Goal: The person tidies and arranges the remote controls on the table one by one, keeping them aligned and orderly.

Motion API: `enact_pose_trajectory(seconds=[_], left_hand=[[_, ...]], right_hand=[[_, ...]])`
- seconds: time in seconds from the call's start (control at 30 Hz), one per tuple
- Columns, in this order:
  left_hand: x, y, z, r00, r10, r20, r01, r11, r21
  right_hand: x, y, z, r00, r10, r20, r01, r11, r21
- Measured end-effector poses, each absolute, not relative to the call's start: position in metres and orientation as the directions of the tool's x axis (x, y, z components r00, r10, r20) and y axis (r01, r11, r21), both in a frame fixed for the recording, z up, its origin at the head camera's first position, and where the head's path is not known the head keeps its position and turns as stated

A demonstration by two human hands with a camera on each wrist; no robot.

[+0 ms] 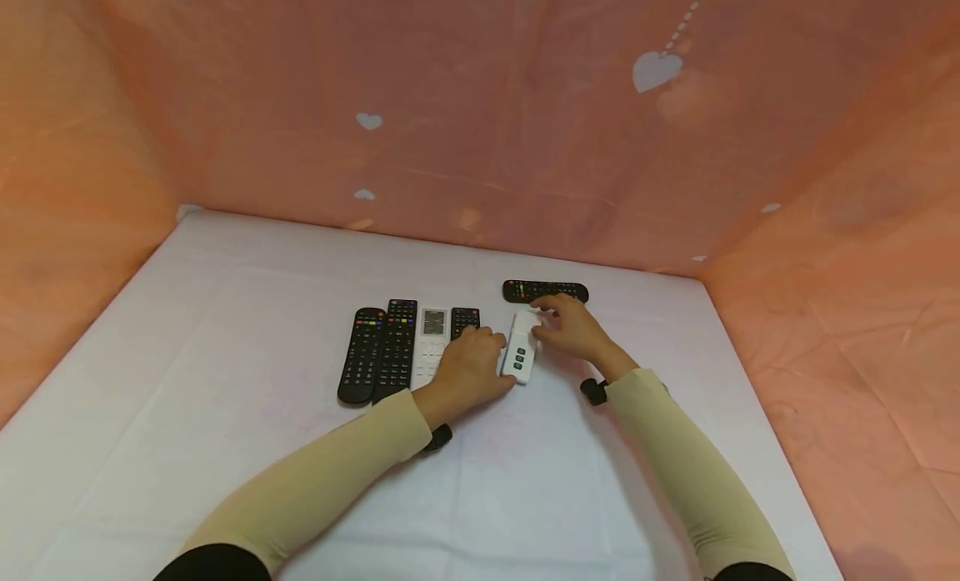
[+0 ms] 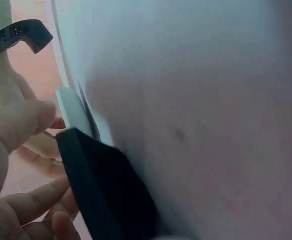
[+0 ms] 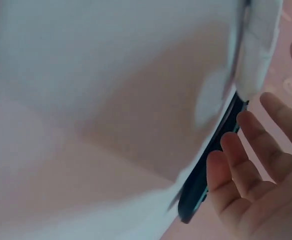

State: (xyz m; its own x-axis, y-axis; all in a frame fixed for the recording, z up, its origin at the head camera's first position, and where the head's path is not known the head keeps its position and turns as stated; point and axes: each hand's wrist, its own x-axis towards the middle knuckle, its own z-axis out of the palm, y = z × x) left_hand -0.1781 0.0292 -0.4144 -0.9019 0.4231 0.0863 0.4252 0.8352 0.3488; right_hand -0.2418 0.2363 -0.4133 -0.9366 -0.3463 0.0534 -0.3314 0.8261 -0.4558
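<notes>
My left hand (image 1: 468, 364) lies over a short black remote control (image 1: 465, 317), hiding its lower part. Its thumb reaches the lower left corner of a small white remote (image 1: 520, 348) with a few dark buttons. In the left wrist view that thumb (image 2: 28, 117) and relaxed fingers are beside the dark remote (image 2: 106, 185), the white remote (image 2: 73, 110) just beyond. At the white remote's right edge is my right hand (image 1: 570, 327), thumb close to the edge and index finger near its top. The right wrist view shows loosely extended fingers (image 3: 245, 167) alongside a dark remote (image 3: 208, 170).
Two long black remotes (image 1: 363, 356) (image 1: 396, 343) and a white remote with a screen (image 1: 432, 339) stand in a row left of my left hand. Another black remote (image 1: 546, 291) lies crosswise behind my right hand. Orange curtains (image 1: 480, 147) with hearts border the white table (image 1: 187, 356).
</notes>
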Motion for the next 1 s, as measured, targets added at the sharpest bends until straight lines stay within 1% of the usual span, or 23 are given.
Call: enact_pose_trajectory(seconds=[0.13, 0.3, 0.47, 0.6, 0.77, 1.0], left_hand=[[-0.1826, 0.0344, -0.4156, -0.903, 0.426, 0.063, 0.419, 0.835, 0.358], [-0.1870, 0.0379, -0.4152, -0.908, 0.419, 0.010, 0.396, 0.850, 0.346], [-0.1885, 0.0393, -0.4146, -0.909, 0.416, -0.040, 0.379, 0.861, 0.338], [-0.1884, 0.0400, -0.4148, -0.912, 0.407, -0.046, 0.371, 0.868, 0.331], [-0.1880, 0.0406, -0.4166, -0.914, 0.403, -0.044, 0.364, 0.863, 0.351], [-0.1847, 0.0382, -0.4162, -0.907, 0.414, -0.074, 0.350, 0.840, 0.415]], right_hand=[[-0.2432, 0.2392, -0.4177, -0.940, -0.340, 0.037, -0.322, 0.841, -0.434], [-0.2444, 0.2400, -0.4207, -0.940, -0.340, 0.008, -0.310, 0.847, -0.432], [-0.2444, 0.2402, -0.4213, -0.930, -0.367, 0.005, -0.332, 0.835, -0.438], [-0.2438, 0.2391, -0.4207, -0.920, -0.391, 0.017, -0.357, 0.822, -0.444], [-0.2443, 0.2374, -0.4215, -0.917, -0.399, 0.007, -0.359, 0.818, -0.449], [-0.2417, 0.2363, -0.4166, -0.929, -0.367, -0.039, -0.297, 0.807, -0.510]])
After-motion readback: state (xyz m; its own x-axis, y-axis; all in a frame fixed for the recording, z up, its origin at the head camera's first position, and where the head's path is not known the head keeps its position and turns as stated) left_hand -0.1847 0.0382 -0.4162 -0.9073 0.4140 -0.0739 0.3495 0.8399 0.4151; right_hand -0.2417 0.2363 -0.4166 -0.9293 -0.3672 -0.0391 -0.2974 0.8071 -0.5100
